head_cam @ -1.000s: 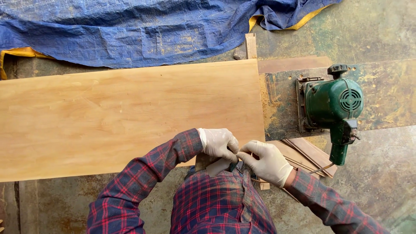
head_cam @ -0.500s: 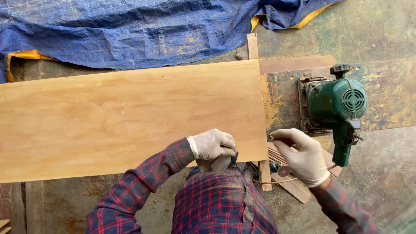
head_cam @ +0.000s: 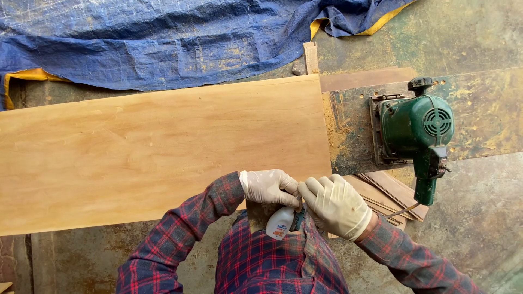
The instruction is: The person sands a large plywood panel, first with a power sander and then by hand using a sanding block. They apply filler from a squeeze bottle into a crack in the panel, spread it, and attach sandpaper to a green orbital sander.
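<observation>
Between your gloved hands, close against your chest — a small white squeeze bottle.

Your left hand is curled shut on its upper end; your right hand closes beside it — exact hold unclear. Judged light, thin-walled, slick under gloves: grip the body, not the nozzle. The wooden board lies just beyond your fingertips.

Person seen from above, red, navy and grey plaid flannel shirt, long sleeves reaching the wrists, buttoned front placket down the chest, left hand and right hand in thin, cream-white, slightly wrinkled latex gloves
</observation>
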